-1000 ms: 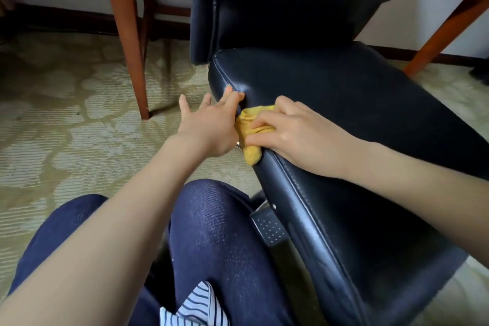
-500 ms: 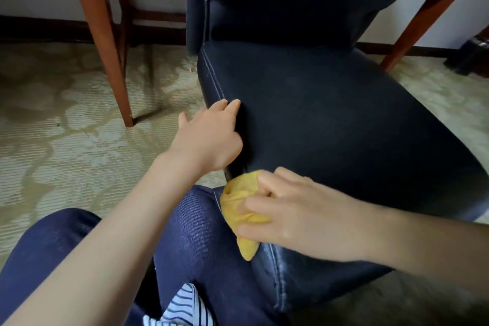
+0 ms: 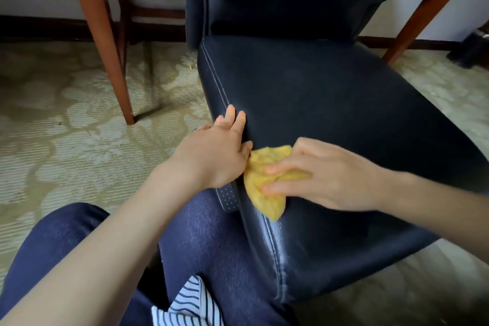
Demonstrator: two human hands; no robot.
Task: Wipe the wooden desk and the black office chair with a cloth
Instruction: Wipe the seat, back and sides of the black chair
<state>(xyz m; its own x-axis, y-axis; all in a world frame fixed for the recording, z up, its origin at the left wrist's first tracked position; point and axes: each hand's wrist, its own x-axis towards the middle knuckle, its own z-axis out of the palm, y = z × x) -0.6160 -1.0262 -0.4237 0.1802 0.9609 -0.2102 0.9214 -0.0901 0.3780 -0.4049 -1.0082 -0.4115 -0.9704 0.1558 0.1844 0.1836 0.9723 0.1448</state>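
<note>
The black office chair (image 3: 330, 103) fills the centre and right of the head view, its seat tilted toward me. My right hand (image 3: 325, 174) presses a crumpled yellow cloth (image 3: 264, 182) against the seat's left front edge, fingers curled over the cloth. My left hand (image 3: 214, 153) rests flat on the seat's left side edge just left of the cloth, fingers straight and touching the leather. The wooden desk shows only as legs, one leg (image 3: 105, 42) at the left and another (image 3: 420, 16) at the upper right.
Patterned pale green carpet (image 3: 66, 124) covers the floor. My knees in dark blue jeans (image 3: 201, 241) are close under the chair's front. A dark baseboard runs along the white wall. A black object (image 3: 473, 50) stands at the far right.
My right hand has slid the cloth back up along the seat's left edge toward my left hand. The chair seat has shifted slightly in view; my left hand stays on the edge.
</note>
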